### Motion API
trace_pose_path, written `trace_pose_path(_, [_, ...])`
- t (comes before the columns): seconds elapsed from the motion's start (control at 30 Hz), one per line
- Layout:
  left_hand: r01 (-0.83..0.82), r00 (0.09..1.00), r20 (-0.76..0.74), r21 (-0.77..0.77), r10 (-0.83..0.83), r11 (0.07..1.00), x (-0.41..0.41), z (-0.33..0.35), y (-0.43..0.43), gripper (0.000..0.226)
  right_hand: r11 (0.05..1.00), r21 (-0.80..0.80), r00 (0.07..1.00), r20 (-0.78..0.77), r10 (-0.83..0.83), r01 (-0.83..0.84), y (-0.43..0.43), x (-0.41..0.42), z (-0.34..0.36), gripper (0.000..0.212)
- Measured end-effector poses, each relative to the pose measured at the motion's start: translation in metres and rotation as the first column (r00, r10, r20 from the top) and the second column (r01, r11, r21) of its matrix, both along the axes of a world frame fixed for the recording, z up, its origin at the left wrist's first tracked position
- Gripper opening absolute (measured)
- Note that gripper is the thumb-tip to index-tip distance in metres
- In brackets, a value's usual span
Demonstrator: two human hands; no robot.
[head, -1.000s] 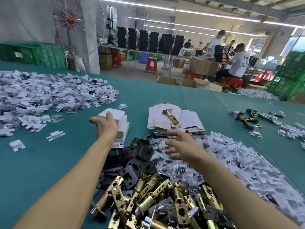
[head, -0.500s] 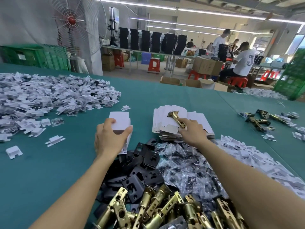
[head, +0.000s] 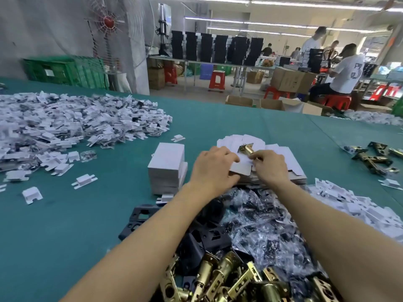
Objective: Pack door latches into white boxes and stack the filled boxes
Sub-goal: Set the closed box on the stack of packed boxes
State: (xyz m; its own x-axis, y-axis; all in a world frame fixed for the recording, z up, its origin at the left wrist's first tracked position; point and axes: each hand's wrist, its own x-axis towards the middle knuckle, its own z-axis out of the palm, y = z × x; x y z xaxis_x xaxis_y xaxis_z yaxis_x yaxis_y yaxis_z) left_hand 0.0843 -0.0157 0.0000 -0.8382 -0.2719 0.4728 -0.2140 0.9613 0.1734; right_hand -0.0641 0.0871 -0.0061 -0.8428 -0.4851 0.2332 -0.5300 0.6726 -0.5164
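Standing by the long table under its teal cloth (head: 65, 225), I can see both hands meet over a fanned pile of flat white cartons (head: 285, 155) near the middle. The left hand (head: 213, 168) has its fingers curled on the top carton (head: 241, 167), pinching its edge, while the right hand (head: 270, 168) nips the brass latch (head: 247, 149) lying on that pile between thumb and fingertips. Just left of the hands stands a stack of closed white boxes (head: 168, 168). Nearer the person lie more brass latches (head: 229, 277), black plates (head: 202, 236) and clear bags (head: 261, 221), all heaped together. White plastic pieces (head: 65, 120) spread over the far left of the cloth, and another drift (head: 359, 205) lies on the right. Beyond the table are a caged fan (head: 109, 21), green crates (head: 65, 71), red stools (head: 217, 79), rows of black boxes (head: 216, 47), brown cartons (head: 292, 80) and a seated worker in a white shirt (head: 346, 73)
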Motion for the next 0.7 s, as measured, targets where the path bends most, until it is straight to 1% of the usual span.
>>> trace_pose_path(0.03, [0.005, 0.991, 0.134, 0.006, -0.006, 1.0, -0.015, -0.001, 0.004, 0.048, 0.999, -0.047, 1.0, 0.03, -0.003, 0.004, 0.003, -0.001, 0.0, 0.033])
trace_pose_path(0.07, [0.01, 0.975, 0.223, 0.001, -0.011, 1.0, -0.027, -0.003, 0.008, 0.052, 0.996, -0.091, 0.999, 0.048, -0.002, 0.006, 0.005, -0.002, 0.001, 0.034])
trace_pose_path(0.13, [0.019, 0.963, 0.269, -0.013, -0.015, 1.0, -0.042, -0.009, 0.01, 0.046, 0.986, -0.164, 0.998, 0.07, -0.004, 0.015, 0.011, -0.005, 0.003, 0.033])
trace_pose_path(0.23, [-0.018, 0.979, 0.204, 0.06, 0.005, 0.998, -0.052, -0.016, 0.007, 0.032, 0.963, -0.264, 0.991, 0.135, -0.026, 0.061, 0.02, -0.014, 0.005, 0.03])
trace_pose_path(0.3, [-0.041, 0.984, 0.175, 0.115, 0.021, 0.993, -0.055, -0.015, 0.006, 0.029, 0.947, -0.304, 0.985, 0.164, -0.055, 0.103, 0.025, -0.02, 0.004, 0.029])
trace_pose_path(0.37, [-0.037, 0.981, 0.192, 0.129, 0.012, 0.991, -0.057, -0.013, 0.004, 0.029, 0.924, -0.354, 0.975, 0.208, -0.075, 0.147, 0.028, -0.023, 0.003, 0.028])
trace_pose_path(0.4, [-0.038, 0.979, 0.205, 0.111, 0.015, 0.993, -0.057, -0.011, 0.004, 0.03, 0.913, -0.373, 0.969, 0.232, -0.08, 0.165, 0.029, -0.024, 0.003, 0.027])
trace_pose_path(0.47, [-0.038, 0.978, 0.205, 0.011, 0.035, 0.999, -0.056, -0.009, 0.004, 0.026, 0.888, -0.411, 0.956, 0.278, -0.094, 0.207, 0.031, -0.025, 0.002, 0.027])
trace_pose_path(0.53, [-0.049, 0.983, 0.17, -0.083, 0.062, 0.995, -0.055, -0.008, 0.006, 0.009, 0.85, -0.458, 0.941, 0.318, -0.116, 0.259, 0.032, -0.024, 0.003, 0.03])
trace_pose_path(0.57, [-0.065, 0.986, 0.145, -0.097, 0.079, 0.993, -0.054, -0.007, 0.008, 0.013, 0.83, -0.48, 0.936, 0.328, -0.129, 0.283, 0.032, -0.023, 0.003, 0.031])
trace_pose_path(0.63, [-0.095, 0.991, 0.089, -0.071, 0.101, 0.993, -0.054, -0.007, 0.01, 0.022, 0.818, -0.491, 0.934, 0.324, -0.149, 0.301, 0.031, -0.023, 0.003, 0.031])
trace_pose_path(0.7, [-0.131, 0.991, 0.026, -0.026, 0.132, 0.991, -0.055, -0.006, 0.01, 0.019, 0.837, -0.471, 0.944, 0.293, -0.151, 0.279, 0.029, -0.021, 0.001, 0.03])
